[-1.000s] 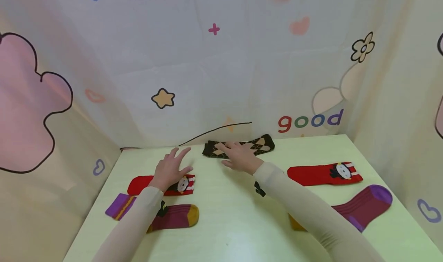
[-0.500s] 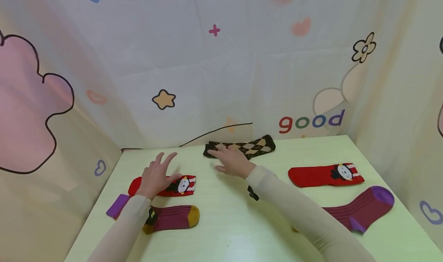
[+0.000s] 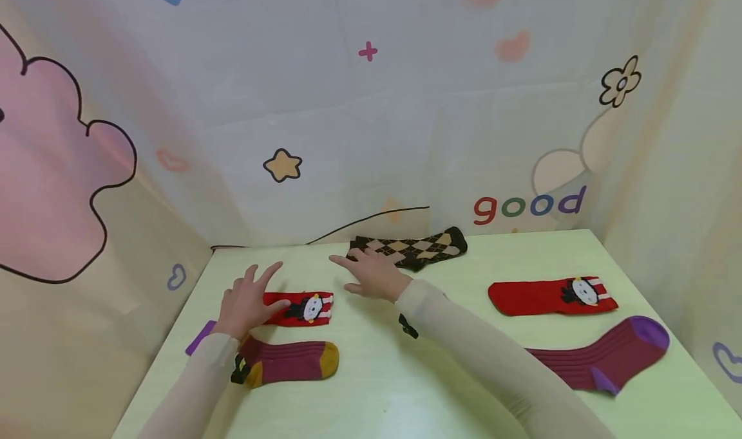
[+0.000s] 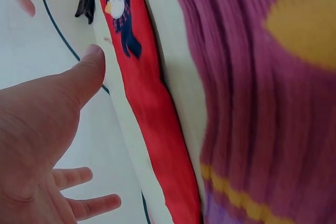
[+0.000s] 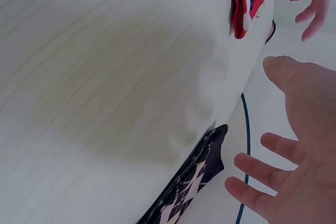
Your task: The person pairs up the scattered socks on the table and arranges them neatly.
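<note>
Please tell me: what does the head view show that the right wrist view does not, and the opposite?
Only head: the left maroon sock, the right maroon sock, the right red sock and the word "good".
Only right wrist: the palm side of the right hand.
Both: an argyle sock, the left red sock, the table, the left hand and the right hand itself.

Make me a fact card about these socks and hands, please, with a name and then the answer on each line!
Left hand: holding nothing, near left red sock
Right hand: holding nothing, near diamond-patterned sock (maybe two)
Nearest on left: maroon sock with gold toe
Right side: red face sock, maroon sock with purple toe
Table: pale
Backdrop: has star, word "good"
</note>
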A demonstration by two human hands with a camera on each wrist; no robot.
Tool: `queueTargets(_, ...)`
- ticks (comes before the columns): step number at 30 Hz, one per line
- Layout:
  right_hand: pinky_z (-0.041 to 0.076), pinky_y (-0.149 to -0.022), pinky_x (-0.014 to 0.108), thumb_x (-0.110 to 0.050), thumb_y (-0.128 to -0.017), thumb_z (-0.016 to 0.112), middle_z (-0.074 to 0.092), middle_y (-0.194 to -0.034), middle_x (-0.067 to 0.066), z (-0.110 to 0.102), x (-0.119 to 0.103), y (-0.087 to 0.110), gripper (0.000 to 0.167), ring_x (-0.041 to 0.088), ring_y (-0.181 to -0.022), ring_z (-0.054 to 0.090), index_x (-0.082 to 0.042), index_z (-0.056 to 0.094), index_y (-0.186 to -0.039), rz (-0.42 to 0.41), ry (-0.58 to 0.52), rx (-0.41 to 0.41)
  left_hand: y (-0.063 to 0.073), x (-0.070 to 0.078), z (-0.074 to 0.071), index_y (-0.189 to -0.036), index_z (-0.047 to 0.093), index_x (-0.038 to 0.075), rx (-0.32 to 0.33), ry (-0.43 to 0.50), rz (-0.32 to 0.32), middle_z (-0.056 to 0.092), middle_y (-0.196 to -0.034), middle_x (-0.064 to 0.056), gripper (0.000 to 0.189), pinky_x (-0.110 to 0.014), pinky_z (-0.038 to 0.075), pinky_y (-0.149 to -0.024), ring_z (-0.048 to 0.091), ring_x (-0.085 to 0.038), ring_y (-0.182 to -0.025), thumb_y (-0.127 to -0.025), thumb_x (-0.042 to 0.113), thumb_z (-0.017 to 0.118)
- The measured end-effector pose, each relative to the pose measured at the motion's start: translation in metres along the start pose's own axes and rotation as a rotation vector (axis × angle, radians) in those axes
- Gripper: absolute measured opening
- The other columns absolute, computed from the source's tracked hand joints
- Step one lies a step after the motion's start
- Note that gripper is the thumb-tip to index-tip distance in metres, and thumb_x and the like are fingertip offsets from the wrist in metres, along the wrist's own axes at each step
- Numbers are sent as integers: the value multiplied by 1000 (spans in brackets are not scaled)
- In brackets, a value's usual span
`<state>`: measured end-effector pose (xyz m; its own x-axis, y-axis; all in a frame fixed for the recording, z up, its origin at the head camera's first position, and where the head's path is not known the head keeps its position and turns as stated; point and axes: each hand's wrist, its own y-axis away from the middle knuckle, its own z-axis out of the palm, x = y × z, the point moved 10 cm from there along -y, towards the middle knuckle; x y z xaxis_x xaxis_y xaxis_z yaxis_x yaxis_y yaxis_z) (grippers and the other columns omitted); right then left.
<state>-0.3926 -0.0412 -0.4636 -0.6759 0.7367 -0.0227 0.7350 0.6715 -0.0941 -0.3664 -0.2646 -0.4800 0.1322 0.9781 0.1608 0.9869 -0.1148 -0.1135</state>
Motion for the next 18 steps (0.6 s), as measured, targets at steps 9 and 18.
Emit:
queueTargets(9, 54, -96, 47, -46, -99, 66, 52, -148, 11, 1, -24, -10, 72, 33, -119, 61, -31, 32, -162, -37, 7, -4, 4, -26, 3, -161, 29, 28, -66, 2, -52, 37, -150, -33, 95, -77, 42, -93, 52, -59, -116, -85, 55, 78)
queueTargets(18, 55, -96, 44, -48, -98, 67, 53, -147, 10, 13, -39, -16, 73, 33, -121, 59, -32, 33, -161, -50, -9, -45, 9, -39, 11, -152, 44, 16, -158, 48, -54, 43, -148, -34, 85, -77, 38, -100, 45, -59, -127, -84, 51, 81)
